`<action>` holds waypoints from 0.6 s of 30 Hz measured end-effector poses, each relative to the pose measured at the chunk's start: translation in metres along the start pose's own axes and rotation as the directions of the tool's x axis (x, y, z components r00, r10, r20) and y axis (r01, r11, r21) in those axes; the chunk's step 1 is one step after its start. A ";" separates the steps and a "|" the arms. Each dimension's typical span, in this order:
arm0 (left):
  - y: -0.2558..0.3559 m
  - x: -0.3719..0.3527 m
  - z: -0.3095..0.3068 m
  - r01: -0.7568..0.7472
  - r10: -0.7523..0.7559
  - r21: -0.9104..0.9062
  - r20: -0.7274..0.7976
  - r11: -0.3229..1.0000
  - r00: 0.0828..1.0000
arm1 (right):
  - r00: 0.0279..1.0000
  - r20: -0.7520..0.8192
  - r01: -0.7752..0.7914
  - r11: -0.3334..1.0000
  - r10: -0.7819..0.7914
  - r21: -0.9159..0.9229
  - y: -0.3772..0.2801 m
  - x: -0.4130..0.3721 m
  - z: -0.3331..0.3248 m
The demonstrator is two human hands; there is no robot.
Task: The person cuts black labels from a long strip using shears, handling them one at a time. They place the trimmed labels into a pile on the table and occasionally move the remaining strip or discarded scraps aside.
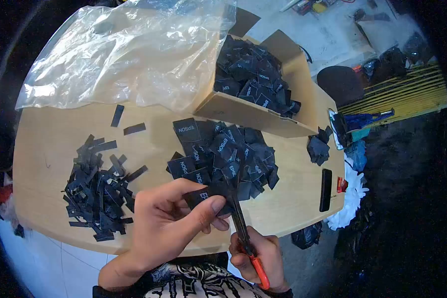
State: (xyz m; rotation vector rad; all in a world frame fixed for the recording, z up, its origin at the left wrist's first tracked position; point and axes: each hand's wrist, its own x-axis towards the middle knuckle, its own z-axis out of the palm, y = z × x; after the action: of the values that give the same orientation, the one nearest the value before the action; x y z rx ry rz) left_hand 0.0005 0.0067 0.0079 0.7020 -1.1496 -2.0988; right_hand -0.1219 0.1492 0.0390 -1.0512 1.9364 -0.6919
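Observation:
My left hand (pixel 171 218) pinches a black fabric label (pixel 198 197) with white lettering between thumb and fingers. In my right hand (pixel 260 253) is a pair of scissors (pixel 242 228) with red-orange handles, its dark blades pointing up at the label's right edge. Just beyond the blades lies a heap of black labels (pixel 256 154), several printed EPSON. Left of my left hand is a pile of narrow black strips (pixel 102 193).
An open cardboard box (pixel 263 119) full of black labels stands at the back, beside a clear plastic bag (pixel 119 59). Two loose strips (pixel 134 129) lie in front of the bag. Toward the right edge are a small black stack (pixel 318 149) and a black phone-like bar (pixel 325 190).

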 end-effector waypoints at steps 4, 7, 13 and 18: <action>-0.002 0.001 0.000 0.003 -0.003 -0.007 0.018 1.000 1.000 | 0.999 0.021 0.039 0.999 -0.038 -0.029 -0.002 0.000 -0.003; -0.001 0.002 0.000 0.006 -0.006 0.005 0.014 1.000 1.000 | 1.000 0.008 0.029 0.999 -0.029 -0.018 0.003 0.001 -0.002; -0.002 0.003 0.000 0.017 -0.018 0.037 0.040 0.999 0.999 | 0.998 -0.035 0.045 0.999 -0.045 -0.017 0.004 0.001 -0.001; -0.003 0.003 -0.001 0.004 -0.006 0.024 0.068 1.000 0.998 | 0.995 -0.062 0.073 0.994 -0.078 -0.082 0.009 0.002 0.000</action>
State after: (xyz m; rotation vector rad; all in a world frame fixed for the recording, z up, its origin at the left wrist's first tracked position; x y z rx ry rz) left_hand -0.0021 0.0050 0.0046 0.6502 -1.2128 -2.1307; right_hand -0.1259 0.1515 0.0314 -1.1696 2.0027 -0.7036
